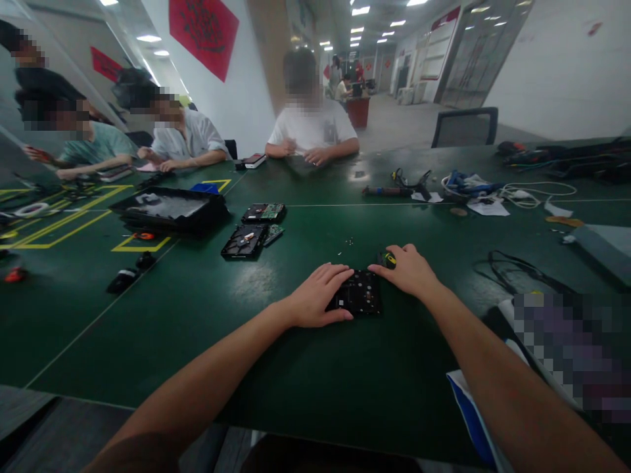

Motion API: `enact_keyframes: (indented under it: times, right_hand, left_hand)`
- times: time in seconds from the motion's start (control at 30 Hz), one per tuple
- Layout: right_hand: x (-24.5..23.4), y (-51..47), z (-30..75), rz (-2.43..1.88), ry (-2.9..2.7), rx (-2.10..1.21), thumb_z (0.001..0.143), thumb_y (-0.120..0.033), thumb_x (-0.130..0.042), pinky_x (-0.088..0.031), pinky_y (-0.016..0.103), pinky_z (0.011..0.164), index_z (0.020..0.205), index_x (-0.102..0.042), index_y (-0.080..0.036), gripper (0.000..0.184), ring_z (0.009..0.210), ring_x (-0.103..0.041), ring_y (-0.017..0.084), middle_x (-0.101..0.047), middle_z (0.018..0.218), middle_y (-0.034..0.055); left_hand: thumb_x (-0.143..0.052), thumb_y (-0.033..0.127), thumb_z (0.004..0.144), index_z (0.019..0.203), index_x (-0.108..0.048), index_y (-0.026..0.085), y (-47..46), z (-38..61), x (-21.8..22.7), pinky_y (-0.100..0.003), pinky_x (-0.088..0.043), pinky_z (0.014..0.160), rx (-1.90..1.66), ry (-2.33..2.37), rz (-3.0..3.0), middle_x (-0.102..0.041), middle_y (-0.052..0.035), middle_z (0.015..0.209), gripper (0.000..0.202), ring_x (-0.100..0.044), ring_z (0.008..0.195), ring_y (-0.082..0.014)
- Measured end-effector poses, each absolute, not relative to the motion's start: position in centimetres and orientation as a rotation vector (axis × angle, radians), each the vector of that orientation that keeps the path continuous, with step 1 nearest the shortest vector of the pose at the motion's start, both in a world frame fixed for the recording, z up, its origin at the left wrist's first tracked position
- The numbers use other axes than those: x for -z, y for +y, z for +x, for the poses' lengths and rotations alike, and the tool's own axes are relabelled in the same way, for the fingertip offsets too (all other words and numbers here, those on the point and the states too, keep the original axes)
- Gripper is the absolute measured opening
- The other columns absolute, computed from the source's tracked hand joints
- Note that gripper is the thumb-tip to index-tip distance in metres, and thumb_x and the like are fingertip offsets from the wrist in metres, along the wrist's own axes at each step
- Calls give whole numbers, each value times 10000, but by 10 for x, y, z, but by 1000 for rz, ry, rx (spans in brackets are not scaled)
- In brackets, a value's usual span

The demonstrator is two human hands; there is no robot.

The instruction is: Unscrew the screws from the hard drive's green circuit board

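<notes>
Lying flat on green table (305, 381), black drive (367, 294), rectangular, pale round spots on top, left hand (315, 299) half-open, gripping its left side, right hand (407, 270) curled round black-and-yellow tool (389, 260) beside it.

— Reading any lettering at far left?
— Seeing a red diamond sign (203, 33) on the white wall (246, 98), making out dark brushstrokes across the middle, not reading them.
— Spotting another?
— Yes, catching a smaller red sign (106, 64) farther left on the grey wall (73, 36), too blurred for reading.
— Finding anything near?
— Peering at a tiny white label (341, 303) on the flat black device (365, 293), getting no legible letters.
</notes>
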State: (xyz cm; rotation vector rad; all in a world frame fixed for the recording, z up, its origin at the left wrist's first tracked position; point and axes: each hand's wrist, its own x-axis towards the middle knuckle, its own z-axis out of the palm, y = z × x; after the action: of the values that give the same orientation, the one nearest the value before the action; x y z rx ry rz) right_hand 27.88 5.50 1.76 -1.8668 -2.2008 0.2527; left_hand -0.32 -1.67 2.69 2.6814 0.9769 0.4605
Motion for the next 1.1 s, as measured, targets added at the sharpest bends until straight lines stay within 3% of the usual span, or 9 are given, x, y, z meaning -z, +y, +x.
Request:
enact_keyframes:
  times: [0.23,0.4,0.63,0.8,0.93,1.0,1.1]
  right_hand:
    - [-16,56,283,-1933,-2195,-231,862,-714,-559,-530,432,842,1263,-674,-206,657,941,-656,298,-530,1166,163]
    - [-27,51,282,-1914,-2260,-233,854,-589,-613,-522,422,815,1242,-671,-222,538,886,-653,279,-525,1200,162]
    - [-33,56,291,-1705,-2119,-280,906,-445,-540,-487,378,853,1092,-684,-184,350,951,-630,269,-660,1041,123]
    - [-35,59,298,-1742,-1804,-512,899,-401,-531,-480,316,628,965,-695,-193,273,660,-624,190,-679,785,54]
    - [-31,61,302,-1698,-1514,-837,865,-363,-592,-404,245,453,891,-657,-180,197,535,-600,145,-639,712,47]
    - [-28,64,302,-1625,-1394,-1040,831,-287,-617,-311,215,389,935,-634,-170,158,523,-587,136,-612,688,46]
    - [-27,65,301,-1508,-1292,-1281,783,-194,-628,-239,193,363,1097,-603,-162,317,529,-578,121,-607,728,41]
  left_hand:
    - [-575,739,887,1593,-263,169,-19,11,-25,-544,-279,1250,-476,986,2710,-408,-192,1584,959,-381,1473,-355]
    - [-558,723,902,1591,-295,210,-19,11,-31,-570,-311,1218,-411,1026,2749,-416,-173,1579,899,-408,1446,-375]
    - [-586,706,896,1587,-309,234,-17,6,-30,-559,-317,1219,-425,1047,2730,-414,-151,1586,882,-400,1456,-367]
    - [-590,714,890,1586,-316,236,-15,3,-29,-558,-316,1222,-425,1064,2722,-417,-150,1583,888,-400,1455,-362]
    - [-597,695,892,1585,-325,220,-14,-1,-29,-556,-329,1214,-414,1115,2721,-405,-161,1585,883,-411,1444,-365]
    - [-605,688,888,1582,-332,225,-13,-3,-29,-560,-334,1211,-417,1148,2710,-404,-158,1586,878,-415,1441,-369]
    - [-606,688,885,1588,-320,232,-12,-6,-29,-563,-319,1223,-423,1165,2686,-407,-146,1593,885,-408,1451,-366]
